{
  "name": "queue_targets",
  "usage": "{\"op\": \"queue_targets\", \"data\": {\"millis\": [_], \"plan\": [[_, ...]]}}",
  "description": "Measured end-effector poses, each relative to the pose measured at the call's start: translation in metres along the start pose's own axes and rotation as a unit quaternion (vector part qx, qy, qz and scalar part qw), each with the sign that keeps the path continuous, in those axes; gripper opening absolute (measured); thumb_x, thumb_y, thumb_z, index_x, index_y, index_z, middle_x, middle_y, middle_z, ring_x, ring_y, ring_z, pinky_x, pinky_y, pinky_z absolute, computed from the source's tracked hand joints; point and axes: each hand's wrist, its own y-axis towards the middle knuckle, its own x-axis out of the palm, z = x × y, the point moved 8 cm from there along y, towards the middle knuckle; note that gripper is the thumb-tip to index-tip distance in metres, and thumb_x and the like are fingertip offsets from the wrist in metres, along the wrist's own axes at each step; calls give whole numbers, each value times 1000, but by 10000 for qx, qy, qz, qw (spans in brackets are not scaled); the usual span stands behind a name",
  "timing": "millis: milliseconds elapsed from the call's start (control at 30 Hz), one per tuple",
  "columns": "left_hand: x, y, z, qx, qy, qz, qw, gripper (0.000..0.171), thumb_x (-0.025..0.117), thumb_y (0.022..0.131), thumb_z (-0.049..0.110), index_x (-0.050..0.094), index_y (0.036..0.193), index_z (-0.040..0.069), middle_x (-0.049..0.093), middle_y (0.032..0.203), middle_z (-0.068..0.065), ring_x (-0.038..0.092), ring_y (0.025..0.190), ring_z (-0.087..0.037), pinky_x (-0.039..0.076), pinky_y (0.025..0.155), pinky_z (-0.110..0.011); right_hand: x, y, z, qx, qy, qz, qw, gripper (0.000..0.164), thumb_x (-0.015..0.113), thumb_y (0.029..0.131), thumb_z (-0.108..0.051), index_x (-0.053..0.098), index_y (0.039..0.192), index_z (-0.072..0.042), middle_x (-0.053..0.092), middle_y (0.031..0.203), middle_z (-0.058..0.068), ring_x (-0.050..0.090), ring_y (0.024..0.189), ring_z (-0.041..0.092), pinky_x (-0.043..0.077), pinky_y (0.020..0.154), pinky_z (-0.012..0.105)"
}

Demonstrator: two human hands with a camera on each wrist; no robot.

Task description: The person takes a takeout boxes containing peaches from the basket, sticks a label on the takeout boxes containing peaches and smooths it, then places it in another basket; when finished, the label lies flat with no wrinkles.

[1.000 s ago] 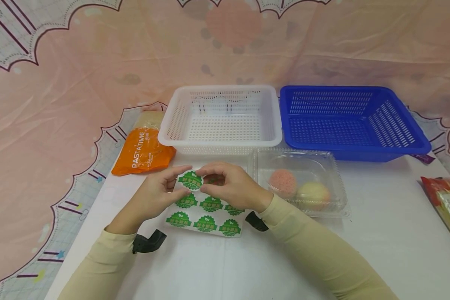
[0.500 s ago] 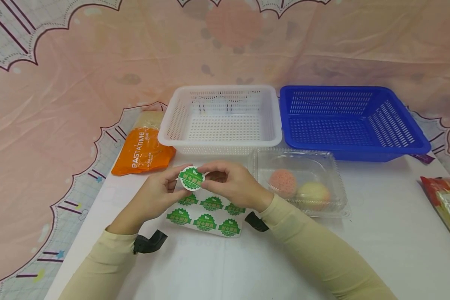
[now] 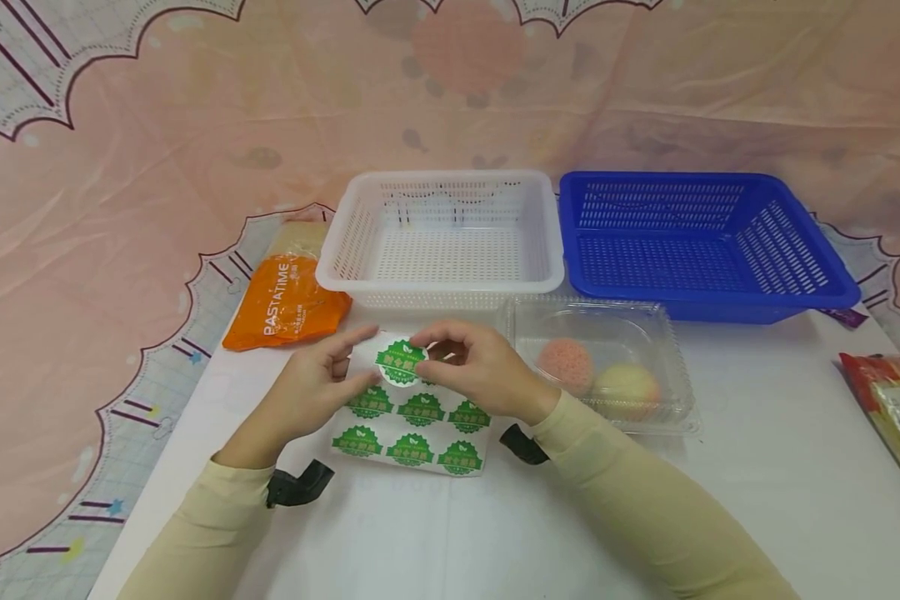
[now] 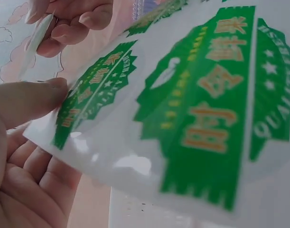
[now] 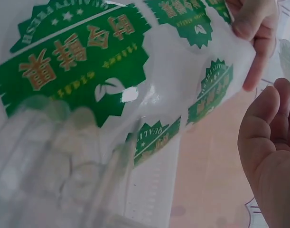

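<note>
My left hand (image 3: 307, 383) pinches the upper left edge of a white sticker sheet (image 3: 358, 360), its thumb on the printed face in the left wrist view. Rows of round green stickers with light lettering and a leaf mark cover the sheet, which is held tilted above the table. Between thumb and forefinger my right hand (image 3: 480, 367) holds one round green sticker (image 3: 397, 362) by its right side. From the left wrist, this peeled sticker (image 4: 38, 45) shows nearly edge-on, apart from the sheet. The right hand's fingers partly cover the top row.
Right of the hands stands a clear lidded box (image 3: 521, 312) with a pink ball (image 3: 566, 367) and a yellowish one (image 3: 627, 392). Behind are a white basket (image 3: 442, 287) and a blue basket (image 3: 720, 298). An orange pasta bag (image 3: 288, 304) lies left, a red packet (image 3: 896, 408) far right.
The sticker has come off the sheet in my right hand, which has moved slightly right with it. A bare white patch now shows at the sheet's upper left. My left hand keeps its place.
</note>
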Motion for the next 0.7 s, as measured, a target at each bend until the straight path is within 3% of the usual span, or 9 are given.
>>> {"op": "queue_targets", "data": {"millis": [133, 367, 700], "plan": [[3, 0, -4, -206, -31, -98, 9997, 54, 75, 90, 10, 57, 140, 4, 36, 59, 3, 35, 52, -12, 30, 46, -24, -3, -3, 2, 168, -7, 29, 9999, 27, 70, 90, -4, 67, 115, 3, 66, 114, 10, 63, 96, 20, 55, 86, 34], [4, 1, -9, -277, 38, -66, 9996, 41, 76, 89, 10, 68, 129, 6, 40, 64, 0, 41, 61, -18, 32, 51, -25, -11, -8, 2, 365, -30, 169, 9992, 30, 72, 87, -2, 67, 117, 2, 67, 112, 9, 62, 89, 18, 55, 79, 29], [6, 2, -31, -754, -277, -156, 9966, 36, 70, 94, 10, 67, 130, 5, 44, 72, -6, 46, 72, -24, 36, 55, -24, -25, -14, 4, 462, -246, 362, 9980, 31, 72, 87, -1, 68, 117, 1, 66, 109, 8, 60, 87, 20, 53, 74, 26]]}}
